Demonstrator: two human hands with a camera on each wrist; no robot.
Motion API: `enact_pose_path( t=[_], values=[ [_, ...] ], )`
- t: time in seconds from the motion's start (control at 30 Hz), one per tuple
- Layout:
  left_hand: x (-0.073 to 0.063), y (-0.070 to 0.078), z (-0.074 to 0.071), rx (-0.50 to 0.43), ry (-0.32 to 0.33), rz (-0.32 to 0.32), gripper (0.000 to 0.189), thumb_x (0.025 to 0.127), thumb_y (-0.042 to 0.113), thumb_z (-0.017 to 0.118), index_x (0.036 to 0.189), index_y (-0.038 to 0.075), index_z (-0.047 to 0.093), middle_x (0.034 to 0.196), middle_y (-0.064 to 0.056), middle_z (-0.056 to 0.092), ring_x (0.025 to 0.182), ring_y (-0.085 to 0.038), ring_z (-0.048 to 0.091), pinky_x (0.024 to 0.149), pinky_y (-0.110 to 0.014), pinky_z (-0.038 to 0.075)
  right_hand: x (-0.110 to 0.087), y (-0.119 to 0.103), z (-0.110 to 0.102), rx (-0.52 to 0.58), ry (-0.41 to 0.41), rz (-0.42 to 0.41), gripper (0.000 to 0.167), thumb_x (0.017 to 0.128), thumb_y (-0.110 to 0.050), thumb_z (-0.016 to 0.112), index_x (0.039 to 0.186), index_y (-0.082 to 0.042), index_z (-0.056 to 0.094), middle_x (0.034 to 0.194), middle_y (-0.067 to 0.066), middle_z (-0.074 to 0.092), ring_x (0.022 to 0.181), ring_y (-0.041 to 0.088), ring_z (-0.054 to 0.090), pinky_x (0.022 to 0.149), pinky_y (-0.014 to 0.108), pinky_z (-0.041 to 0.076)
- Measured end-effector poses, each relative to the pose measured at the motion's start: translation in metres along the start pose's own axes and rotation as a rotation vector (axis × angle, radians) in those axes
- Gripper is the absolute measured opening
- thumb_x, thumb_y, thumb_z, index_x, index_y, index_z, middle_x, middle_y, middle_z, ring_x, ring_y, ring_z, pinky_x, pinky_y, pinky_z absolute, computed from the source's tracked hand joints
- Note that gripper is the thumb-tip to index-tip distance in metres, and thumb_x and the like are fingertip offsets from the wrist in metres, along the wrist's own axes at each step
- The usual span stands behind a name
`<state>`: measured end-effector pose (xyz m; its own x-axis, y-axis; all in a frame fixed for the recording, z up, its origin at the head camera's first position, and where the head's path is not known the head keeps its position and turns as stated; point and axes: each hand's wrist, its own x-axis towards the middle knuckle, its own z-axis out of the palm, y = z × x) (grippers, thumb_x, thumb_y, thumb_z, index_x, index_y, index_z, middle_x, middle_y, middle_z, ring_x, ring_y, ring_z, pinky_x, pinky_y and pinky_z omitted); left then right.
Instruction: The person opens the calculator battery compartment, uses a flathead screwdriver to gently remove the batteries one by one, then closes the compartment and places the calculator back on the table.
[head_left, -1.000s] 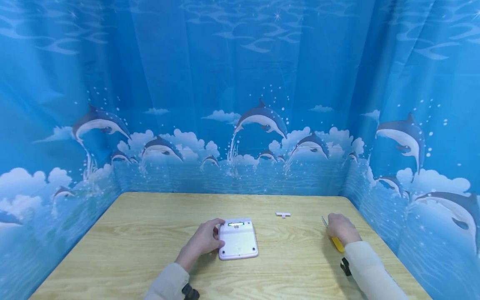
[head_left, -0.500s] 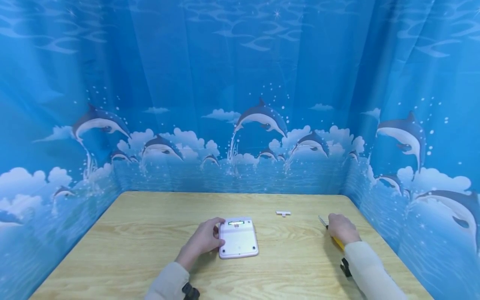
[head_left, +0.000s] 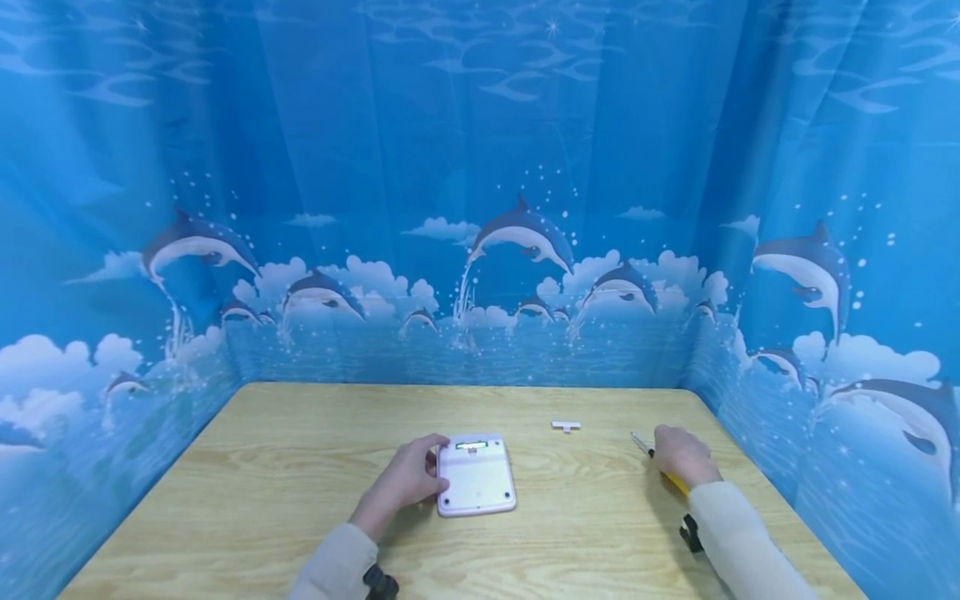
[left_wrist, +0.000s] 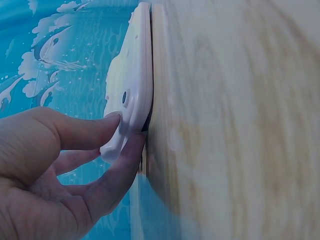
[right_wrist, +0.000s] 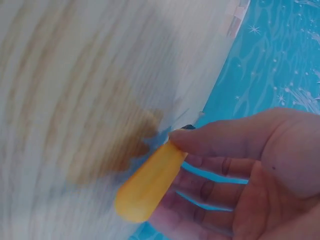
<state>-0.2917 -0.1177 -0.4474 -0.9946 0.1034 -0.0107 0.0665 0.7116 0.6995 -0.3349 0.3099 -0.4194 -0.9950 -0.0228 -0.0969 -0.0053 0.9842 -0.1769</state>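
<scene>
A white, pink-edged calculator (head_left: 477, 487) lies face down, its battery slot (head_left: 472, 446) uncovered at the far end and small dark feet near its corners. My left hand (head_left: 408, 473) pinches its left edge. In the left wrist view the thumb (left_wrist: 102, 127) is on the calculator's back (left_wrist: 131, 75), and a fingertip is at the lower edge by the tabletop. Over at the right, my right hand (head_left: 684, 455) holds a screwdriver with a yellow handle (right_wrist: 150, 187), thumb on the handle near its dark collar. The metal shaft (head_left: 641, 443) points away and left.
Beyond the calculator, to its right, lies a small white T-shaped battery cover (head_left: 566, 426). Everything is on a wooden table (head_left: 322, 467), with a blue dolphin-print curtain (head_left: 375, 167) around its back and sides.
The screwdriver's tip has swung left and more shaft shows ahead of my right hand, which has barely moved. My left hand and the calculator have stayed in place.
</scene>
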Motion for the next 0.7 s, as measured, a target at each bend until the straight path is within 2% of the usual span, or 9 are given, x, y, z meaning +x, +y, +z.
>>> enact_pose_path(
  t=[0.13, 0.3, 0.4, 0.57, 0.7],
  values=[
    [0.0, 0.001, 0.0, -0.002, -0.003, -0.004, 0.067, 0.08, 0.004, 0.084, 0.142, 0.008, 0.058, 0.106, -0.011, 0.067, 0.081, -0.017, 0.059, 0.073, -0.032, 0.055, 0.001, -0.002, -0.002, 0.021, -0.008, -0.012, 0.006, 0.09, -0.002, 0.06, 0.085, -0.003, 0.059, 0.08, 0.011, 0.06, 0.071, 0.024, 0.05, 0.063, 0.039, 0.044],
    [0.0, 0.001, 0.0, -0.001, -0.004, -0.007, 0.068, 0.08, 0.004, 0.084, 0.142, 0.008, 0.058, 0.105, -0.01, 0.067, 0.081, -0.017, 0.058, 0.072, -0.032, 0.054, 0.005, -0.002, -0.001, 0.04, 0.004, -0.05, 0.006, 0.084, -0.005, 0.066, 0.088, -0.008, 0.063, 0.088, 0.007, 0.064, 0.079, 0.024, 0.055, 0.068, 0.041, 0.047],
    [0.001, 0.001, 0.0, 0.003, -0.001, -0.011, 0.068, 0.079, 0.004, 0.084, 0.142, 0.009, 0.058, 0.104, -0.01, 0.067, 0.081, -0.017, 0.059, 0.072, -0.032, 0.054, 0.008, -0.003, 0.0, 0.045, 0.021, -0.074, 0.011, 0.078, -0.003, 0.064, 0.087, -0.009, 0.063, 0.09, 0.008, 0.065, 0.081, 0.026, 0.056, 0.069, 0.043, 0.047],
    [0.002, 0.001, 0.001, 0.001, 0.001, -0.028, 0.068, 0.079, 0.004, 0.084, 0.142, 0.009, 0.058, 0.104, -0.01, 0.067, 0.081, -0.017, 0.059, 0.071, -0.031, 0.054, 0.009, -0.006, 0.0, 0.052, 0.042, -0.111, 0.013, 0.078, -0.004, 0.067, 0.089, -0.009, 0.066, 0.094, 0.012, 0.067, 0.084, 0.028, 0.059, 0.071, 0.048, 0.05],
    [0.002, 0.001, 0.001, 0.001, 0.0, -0.041, 0.068, 0.079, 0.004, 0.084, 0.142, 0.01, 0.058, 0.104, -0.009, 0.066, 0.081, -0.017, 0.058, 0.071, -0.031, 0.054, 0.008, -0.011, -0.001, 0.069, 0.036, -0.129, 0.02, 0.074, -0.004, 0.073, 0.091, -0.011, 0.067, 0.097, 0.015, 0.067, 0.084, 0.03, 0.057, 0.07, 0.047, 0.048]
  ],
)
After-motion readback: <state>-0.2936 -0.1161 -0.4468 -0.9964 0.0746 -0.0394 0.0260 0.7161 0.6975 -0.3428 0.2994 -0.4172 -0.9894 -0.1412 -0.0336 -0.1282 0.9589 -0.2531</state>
